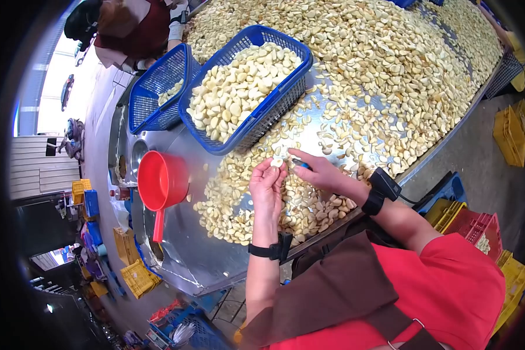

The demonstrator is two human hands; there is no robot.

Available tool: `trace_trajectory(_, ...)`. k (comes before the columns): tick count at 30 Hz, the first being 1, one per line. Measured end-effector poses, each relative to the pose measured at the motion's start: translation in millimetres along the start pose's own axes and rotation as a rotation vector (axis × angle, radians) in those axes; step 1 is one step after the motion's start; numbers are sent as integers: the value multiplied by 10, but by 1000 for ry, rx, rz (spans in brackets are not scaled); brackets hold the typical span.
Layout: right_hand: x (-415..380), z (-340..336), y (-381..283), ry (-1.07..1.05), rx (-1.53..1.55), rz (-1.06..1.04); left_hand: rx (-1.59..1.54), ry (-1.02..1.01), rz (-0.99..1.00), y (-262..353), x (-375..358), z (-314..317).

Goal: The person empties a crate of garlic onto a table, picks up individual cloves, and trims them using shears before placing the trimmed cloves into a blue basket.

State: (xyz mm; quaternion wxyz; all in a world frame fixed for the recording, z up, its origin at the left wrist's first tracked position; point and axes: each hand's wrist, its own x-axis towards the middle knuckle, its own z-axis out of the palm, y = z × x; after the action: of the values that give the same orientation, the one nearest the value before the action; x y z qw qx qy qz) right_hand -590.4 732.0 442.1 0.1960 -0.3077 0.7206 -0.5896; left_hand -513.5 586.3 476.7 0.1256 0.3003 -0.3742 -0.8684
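Note:
My left hand (266,185) is closed, pinching a round, cream-white kernel (277,163) between thumb and fingertips. Close beside it, my right hand (322,172) grips a small tool with a blue handle (300,163), which looks like a knife; its blade is hard to make out against the pale pieces. Both hands are above loose cream and yellowish kernels (233,219) spread on the metal table (192,245). Ahead of them stands a blue basket (252,127) heaped with larger, whiter kernels (239,87).
A red dipper (162,181) and a metal bowl (139,153) are at the left. Another blue basket (151,108) holds a few kernels. A large kernel heap (379,52) covers the far table. Someone in dark clothing (131,35) is across it. Crates (510,134) stand on the right floor.

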Motion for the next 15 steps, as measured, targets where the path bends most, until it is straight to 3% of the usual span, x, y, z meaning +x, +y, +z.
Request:
trace_trajectory(1, 2, 10, -27, 4, 2, 3, 39, 37, -2, -23, -19, 21)
trace_trajectory(3, 42, -19, -244, -200, -71, 124, 71, 50, 25, -105, -30, -17)
trace_trajectory(11, 16, 60, -356, -286, -230, 170, 150, 137, 89, -131, -119, -47)
trace_trajectory(15, -3, 131, -234, -221, -289, 51, 118, 117, 114, -186, -111, -156)
